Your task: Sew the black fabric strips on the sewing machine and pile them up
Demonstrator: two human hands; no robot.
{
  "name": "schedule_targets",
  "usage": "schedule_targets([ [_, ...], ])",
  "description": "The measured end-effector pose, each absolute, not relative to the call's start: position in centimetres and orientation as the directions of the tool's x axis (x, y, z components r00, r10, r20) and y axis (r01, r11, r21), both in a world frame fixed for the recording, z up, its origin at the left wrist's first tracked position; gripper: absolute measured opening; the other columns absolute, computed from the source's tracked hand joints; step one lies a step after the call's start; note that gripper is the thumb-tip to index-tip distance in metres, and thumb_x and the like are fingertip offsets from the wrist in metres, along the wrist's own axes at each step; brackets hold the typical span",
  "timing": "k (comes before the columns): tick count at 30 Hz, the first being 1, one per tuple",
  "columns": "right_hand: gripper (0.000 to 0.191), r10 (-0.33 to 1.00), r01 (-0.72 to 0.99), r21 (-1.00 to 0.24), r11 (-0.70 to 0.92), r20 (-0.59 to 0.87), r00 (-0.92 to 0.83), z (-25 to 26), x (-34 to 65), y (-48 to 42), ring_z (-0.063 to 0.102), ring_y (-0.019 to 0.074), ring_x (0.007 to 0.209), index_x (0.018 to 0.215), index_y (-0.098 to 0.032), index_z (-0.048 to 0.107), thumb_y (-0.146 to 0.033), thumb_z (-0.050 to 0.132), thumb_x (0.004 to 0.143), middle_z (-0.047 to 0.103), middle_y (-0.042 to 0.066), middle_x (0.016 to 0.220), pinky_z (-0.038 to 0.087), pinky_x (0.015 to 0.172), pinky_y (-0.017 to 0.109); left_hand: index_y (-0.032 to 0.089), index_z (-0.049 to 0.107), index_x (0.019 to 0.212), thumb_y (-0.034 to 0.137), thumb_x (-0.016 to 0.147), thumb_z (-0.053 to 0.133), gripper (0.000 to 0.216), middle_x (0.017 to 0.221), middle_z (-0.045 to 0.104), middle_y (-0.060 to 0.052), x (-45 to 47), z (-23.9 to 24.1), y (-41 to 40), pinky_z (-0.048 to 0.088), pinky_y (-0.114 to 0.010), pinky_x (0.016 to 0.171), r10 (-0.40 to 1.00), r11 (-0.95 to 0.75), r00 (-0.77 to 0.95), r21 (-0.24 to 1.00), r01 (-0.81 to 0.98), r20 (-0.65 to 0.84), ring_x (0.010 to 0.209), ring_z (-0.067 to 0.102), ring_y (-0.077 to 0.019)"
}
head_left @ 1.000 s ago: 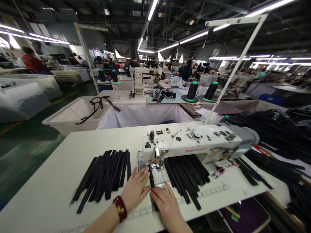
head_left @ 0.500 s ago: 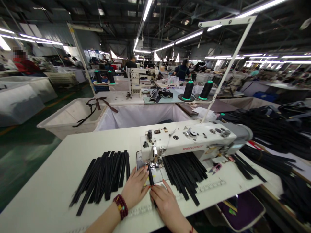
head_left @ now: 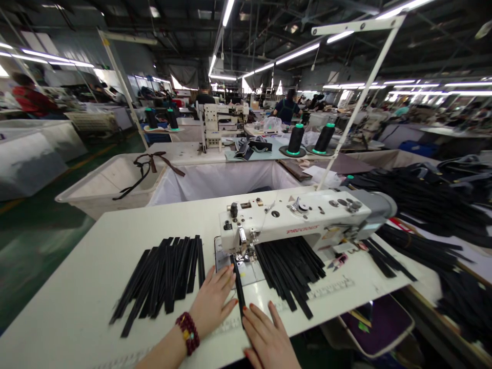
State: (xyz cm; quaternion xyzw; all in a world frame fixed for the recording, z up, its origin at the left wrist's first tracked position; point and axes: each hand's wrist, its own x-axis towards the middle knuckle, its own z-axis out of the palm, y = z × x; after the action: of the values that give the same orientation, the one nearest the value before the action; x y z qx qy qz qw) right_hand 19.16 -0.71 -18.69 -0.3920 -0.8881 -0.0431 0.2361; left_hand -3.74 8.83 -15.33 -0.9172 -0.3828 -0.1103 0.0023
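Note:
A narrow black fabric strip (head_left: 239, 289) lies lengthwise under the needle area of a white sewing machine (head_left: 295, 218) and runs toward me. My left hand (head_left: 215, 300) lies flat left of the strip, fingers stretched out, fingertips at its edge near the presser foot. At the strip's near end rests my right hand (head_left: 267, 335), palm down with fingers extended, its fingertips touching the strip. The strip's very end is partly hidden there. A pile of black strips (head_left: 163, 277) is spread left of my left hand; another pile (head_left: 290, 271) lies beneath the machine arm.
Small pink-handled snips (head_left: 338, 262) lie right of the second pile. Behind the table stand a fabric-lined bin (head_left: 226, 179) and a plastic tub (head_left: 103, 179). Black thread cones (head_left: 295, 139) stand beyond. Dark material (head_left: 426, 200) is heaped at right; other people work farther back.
My right hand has slid toward me along the strip, so more of it shows between the hands. My left hand has stayed almost in place. The view has shifted slightly.

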Motion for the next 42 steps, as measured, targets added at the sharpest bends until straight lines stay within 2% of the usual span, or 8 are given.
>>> schedule_targets([
  [10, 0.038, 0.75, 0.715, -0.278, 0.641, 0.426, -0.506, -16.0, 18.3, 1.9, 0.057, 0.0234, 0.126, 0.13, -0.018, 0.058, -0.017, 0.056, 0.092, 0.066, 0.006, 0.131, 0.012, 0.124, 0.051, 0.014, 0.054, 0.138, 0.032, 0.094, 0.056, 0.048, 0.147, 0.052, -0.017, -3.5, -15.6, 10.8, 0.035, -0.057, 0.113, 0.729, -0.678, 0.643, 0.122, 0.725, 0.236, 0.135, 0.048, -0.0325],
  [24, 0.032, 0.745, 0.718, -0.288, 0.634, 0.477, -0.466, -15.8, 17.9, 2.3, 0.058, 0.0226, 0.122, 0.128, -0.019, 0.059, -0.023, 0.055, 0.097, 0.067, 0.006, 0.128, 0.022, 0.122, 0.049, 0.013, 0.051, 0.141, 0.031, 0.093, 0.057, 0.051, 0.15, 0.049, -0.016, -3.2, -15.7, 10.7, 0.035, -0.058, 0.112, 0.764, -0.64, 0.61, 0.131, 0.757, 0.21, 0.136, 0.046, -0.0321],
  [28, 0.031, 0.752, 0.722, -0.299, 0.623, 0.482, -0.449, -15.7, 17.6, 2.3, 0.06, 0.023, 0.12, 0.126, -0.021, 0.061, -0.021, 0.056, 0.095, 0.069, 0.006, 0.125, 0.029, 0.119, 0.049, 0.016, 0.055, 0.136, 0.028, 0.092, 0.057, 0.046, 0.148, 0.052, -0.015, -3.1, -15.3, 10.5, 0.032, -0.059, 0.114, 0.786, -0.617, 0.577, 0.211, 0.758, 0.223, 0.135, 0.048, -0.0315],
  [31, 0.031, 0.754, 0.72, -0.308, 0.622, 0.482, -0.445, -15.7, 17.7, 2.2, 0.06, 0.0233, 0.12, 0.124, -0.021, 0.061, -0.018, 0.055, 0.094, 0.069, 0.006, 0.124, 0.031, 0.118, 0.05, 0.019, 0.063, 0.12, 0.022, 0.092, 0.054, 0.03, 0.131, 0.064, -0.013, -3.0, -14.9, 9.7, 0.033, -0.06, 0.114, 0.815, -0.579, 0.5, 0.393, 0.714, 0.292, 0.124, 0.057, -0.0289],
  [34, 0.034, 0.75, 0.716, -0.295, 0.632, 0.467, -0.469, -15.7, 18.0, 2.2, 0.06, 0.0237, 0.122, 0.126, -0.021, 0.061, -0.015, 0.053, 0.093, 0.067, 0.007, 0.126, 0.033, 0.117, 0.051, 0.02, 0.063, 0.097, 0.028, 0.092, 0.055, 0.012, 0.116, 0.066, -0.012, -2.5, -13.7, 8.5, 0.045, -0.053, 0.105, 0.886, -0.462, 0.261, 0.68, 0.569, 0.384, 0.115, 0.061, -0.0278],
  [37, 0.039, 0.742, 0.715, -0.264, 0.648, 0.429, -0.515, -15.9, 18.3, 2.2, 0.058, 0.0242, 0.125, 0.129, -0.02, 0.059, -0.011, 0.051, 0.092, 0.065, 0.008, 0.13, 0.036, 0.115, 0.052, 0.02, 0.061, 0.088, 0.042, 0.092, 0.058, 0.022, 0.122, 0.061, -0.013, -1.6, -11.3, 7.6, 0.055, -0.043, 0.09, 0.955, -0.284, -0.01, 0.922, 0.265, 0.297, 0.108, 0.062, -0.027],
  [39, 0.039, 0.739, 0.712, -0.262, 0.651, 0.435, -0.515, -16.1, 18.3, 2.2, 0.058, 0.0244, 0.125, 0.129, -0.02, 0.058, -0.011, 0.051, 0.092, 0.065, 0.008, 0.13, 0.037, 0.114, 0.052, 0.02, 0.062, 0.09, 0.049, 0.091, 0.06, 0.029, 0.116, 0.063, -0.011, -1.0, -9.4, 7.1, 0.056, -0.038, 0.081, 0.981, -0.156, -0.122, 0.987, -0.031, 0.151, 0.095, 0.064, -0.0229],
  [42, 0.036, 0.739, 0.709, -0.295, 0.641, 0.487, -0.466, -16.3, 18.1, 2.1, 0.06, 0.0243, 0.122, 0.127, -0.02, 0.06, -0.012, 0.049, 0.093, 0.067, 0.007, 0.128, 0.038, 0.113, 0.052, 0.019, 0.06, 0.086, 0.05, 0.085, 0.07, 0.033, 0.082, 0.062, -0.002, -0.7, -7.2, 6.7, 0.052, -0.028, 0.067, 0.989, -0.031, -0.147, 0.912, -0.41, -0.032, 0.07, 0.058, -0.0142],
])
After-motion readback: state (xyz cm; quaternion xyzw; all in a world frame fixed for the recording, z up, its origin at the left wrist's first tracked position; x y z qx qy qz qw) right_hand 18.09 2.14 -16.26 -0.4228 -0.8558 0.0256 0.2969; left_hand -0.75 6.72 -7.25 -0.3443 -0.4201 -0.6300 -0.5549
